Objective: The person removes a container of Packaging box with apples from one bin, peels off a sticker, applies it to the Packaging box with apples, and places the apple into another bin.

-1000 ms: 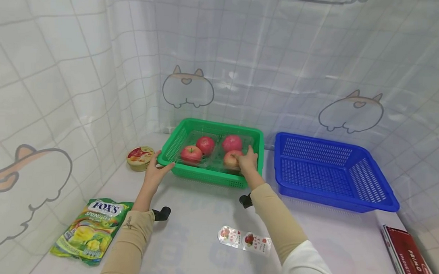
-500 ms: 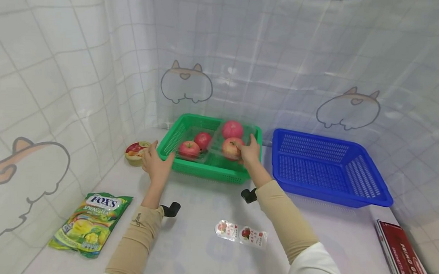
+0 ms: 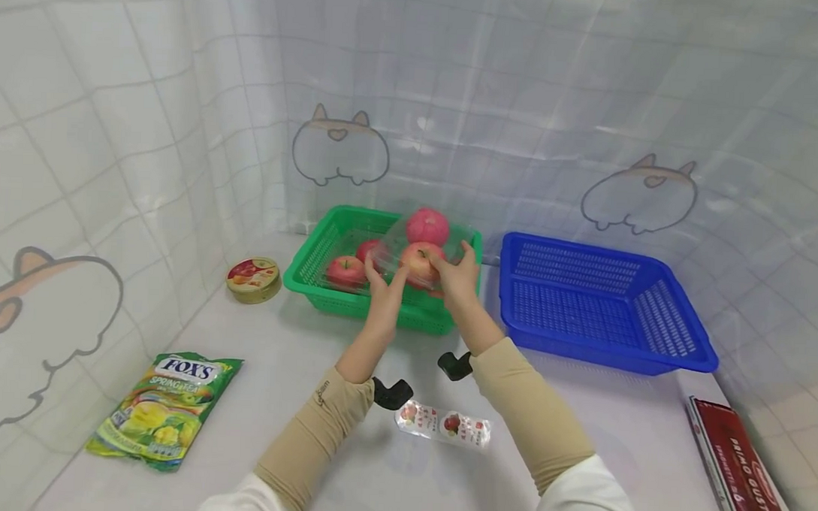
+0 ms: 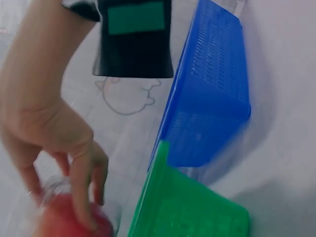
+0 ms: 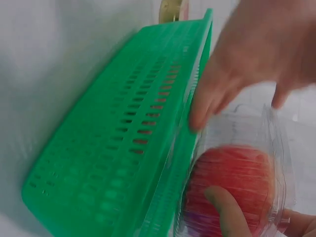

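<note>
Near the left edge of the desk (image 3: 347,464) lies a green candy bag (image 3: 163,408), flat, towards the front left corner. Further back along the same edge sits a round tin (image 3: 252,278), just beside the left wall of the green basket (image 3: 314,271), which stands at the rear of the desk. A clear plastic clamshell (image 3: 409,252) holding four red apples (image 3: 421,262) is tilted in the green basket: its left end rests low inside, and its right end is raised above the basket's front rim. The left hand (image 3: 385,283) reaches over the front rim and touches the clamshell with extended fingers (the left wrist view shows the fingertips (image 4: 81,207) resting on the plastic over an apple, not curled round it), so this hand lies open against the pack. The right hand (image 3: 459,276) grips the raised right end of the clamshell, with the thumb (image 5: 224,207) pressed on the plastic over an apple and the fingers on the far side. On the desk in front of the wrists lies a small printed label strip (image 3: 444,424). To the right of the green basket, near it, stands a blue basket (image 3: 603,311). A red box (image 3: 740,470) lies at the front right corner of the desk.
</note>
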Demonstrator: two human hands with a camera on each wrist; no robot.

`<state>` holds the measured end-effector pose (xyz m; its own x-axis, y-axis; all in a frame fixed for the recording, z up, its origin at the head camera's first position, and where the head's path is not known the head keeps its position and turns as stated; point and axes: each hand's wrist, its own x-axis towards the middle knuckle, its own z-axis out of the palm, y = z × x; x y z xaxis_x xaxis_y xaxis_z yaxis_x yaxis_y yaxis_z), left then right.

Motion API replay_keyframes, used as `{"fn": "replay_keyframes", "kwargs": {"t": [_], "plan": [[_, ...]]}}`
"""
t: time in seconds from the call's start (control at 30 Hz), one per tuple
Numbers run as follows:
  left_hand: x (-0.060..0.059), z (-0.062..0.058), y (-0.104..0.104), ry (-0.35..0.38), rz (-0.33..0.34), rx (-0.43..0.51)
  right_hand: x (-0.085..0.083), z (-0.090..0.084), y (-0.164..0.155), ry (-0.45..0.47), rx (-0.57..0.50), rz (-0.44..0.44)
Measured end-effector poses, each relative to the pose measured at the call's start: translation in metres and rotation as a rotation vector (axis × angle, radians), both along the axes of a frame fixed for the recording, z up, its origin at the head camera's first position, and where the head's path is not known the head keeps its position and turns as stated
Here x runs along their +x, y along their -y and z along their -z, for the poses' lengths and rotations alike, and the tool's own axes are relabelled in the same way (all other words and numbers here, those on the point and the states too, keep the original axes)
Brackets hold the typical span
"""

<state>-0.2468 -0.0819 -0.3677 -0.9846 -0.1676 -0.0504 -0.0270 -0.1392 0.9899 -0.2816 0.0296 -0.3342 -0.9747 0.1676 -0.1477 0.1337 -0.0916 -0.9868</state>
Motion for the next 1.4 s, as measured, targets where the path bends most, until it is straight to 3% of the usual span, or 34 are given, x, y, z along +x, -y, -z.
{"fn": "replay_keyframes", "kwargs": {"t": [0.13, 0.3, 0.43, 0.6, 0.8, 0.9, 1.17, 1.4], "plan": [[-0.005, -0.002, -0.011, -0.013, -0.044, 0.033, 0.008, -0.001, 0.005, -0.047, 0.002, 0.03], [-0.01, -0.003, -0.018, -0.093, -0.142, 0.023, 0.014, -0.001, 0.01, -0.092, 0.002, 0.06], [-0.01, -0.004, -0.015, -0.121, -0.163, 0.019, 0.019, 0.001, 0.006, -0.138, 0.002, 0.007], [-0.005, -0.01, -0.006, -0.106, -0.099, 0.055, 0.024, 0.008, -0.017, -0.193, 0.079, -0.07], [0.0, -0.015, 0.007, -0.048, 0.025, 0.146, 0.023, 0.006, -0.055, -0.158, 0.153, -0.017], [0.002, -0.016, 0.013, -0.019, 0.052, 0.124, 0.021, 0.001, -0.073, -0.11, 0.14, -0.058], [0.006, -0.02, 0.021, 0.052, 0.121, 0.029, 0.022, -0.002, -0.104, 0.03, 0.134, -0.293], [0.012, -0.017, 0.021, 0.053, 0.201, -0.051, 0.036, 0.008, -0.119, 0.031, 0.069, -0.396]]}}
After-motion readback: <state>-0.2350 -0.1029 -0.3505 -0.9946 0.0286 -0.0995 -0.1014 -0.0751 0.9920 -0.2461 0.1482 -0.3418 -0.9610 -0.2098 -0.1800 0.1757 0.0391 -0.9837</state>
